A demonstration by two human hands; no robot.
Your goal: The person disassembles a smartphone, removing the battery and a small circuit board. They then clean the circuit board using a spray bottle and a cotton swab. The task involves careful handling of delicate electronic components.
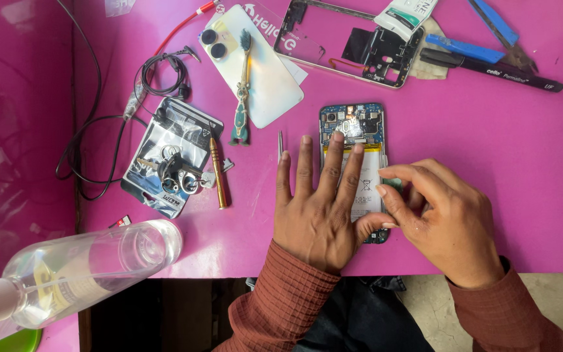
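Note:
An opened phone body [353, 124] lies on the pink table [490, 130], its circuit board showing at the top and a white battery [370, 182] below. My left hand [317, 205] lies flat on the battery with the fingers spread. My right hand [444, 218] is at the battery's right edge, thumb and forefinger pinched together there; I cannot tell what they grip. Thin tweezers [280, 145] lie just left of my left hand.
A white phone back cover [265, 72] carries a small teal brush [242, 98]. A phone frame [353, 39], blue pry tools [467, 49] and a black marker [496, 68] lie at the back. A keyring on a foil pouch [171, 156], a gold screwdriver [218, 171], cables [99, 130] and a clear bottle [79, 267] are on the left.

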